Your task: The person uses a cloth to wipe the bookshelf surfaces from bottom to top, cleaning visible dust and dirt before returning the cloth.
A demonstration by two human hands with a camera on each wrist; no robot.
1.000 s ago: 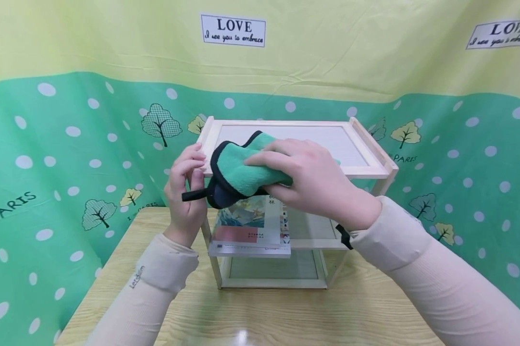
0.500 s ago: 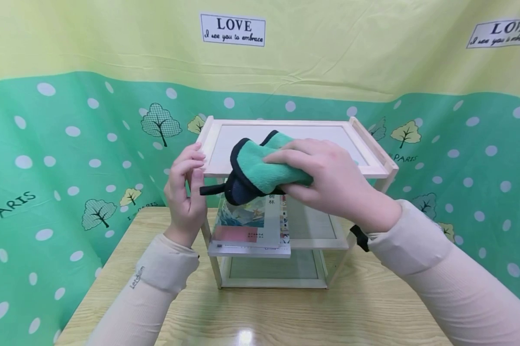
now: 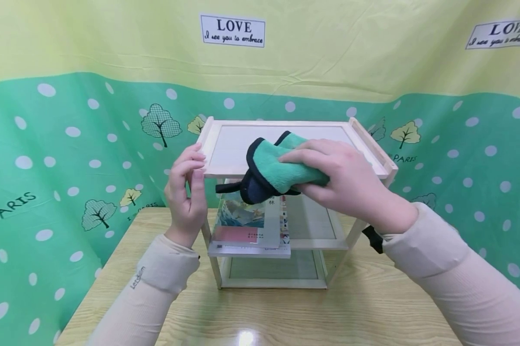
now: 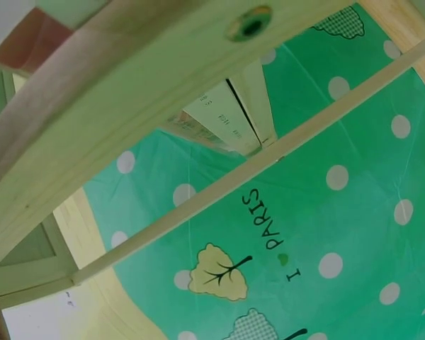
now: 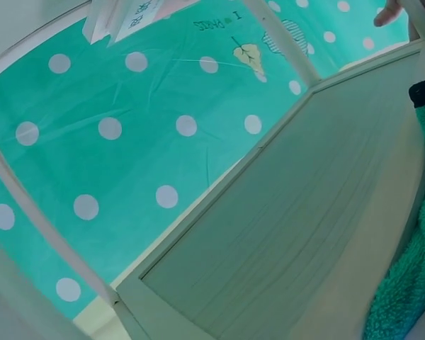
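My right hand [image 3: 344,175] grips a folded green towel [image 3: 281,166] with black edging, a dark underside and a black hanging loop. The towel lies over the front edge of the top board of a small pale wooden shelf [image 3: 229,149]; in the right wrist view only part of the green towel [image 5: 411,262] shows at the right. My left hand [image 3: 186,194] holds the left front corner of that top board, fingers on its side and thumb at the front. In the left wrist view, the wooden side rail [image 4: 127,92] fills the upper left.
Several books [image 3: 249,226] lie on the middle tier, at the left, jutting past its front edge. The lower tier [image 3: 273,269] stands near the wooden tabletop [image 3: 260,317]. A green and yellow curtain [image 3: 69,144] hangs behind and at both sides.
My right hand has moved the towel to the right along the front edge of the top board. My left hand has stayed at the left corner.
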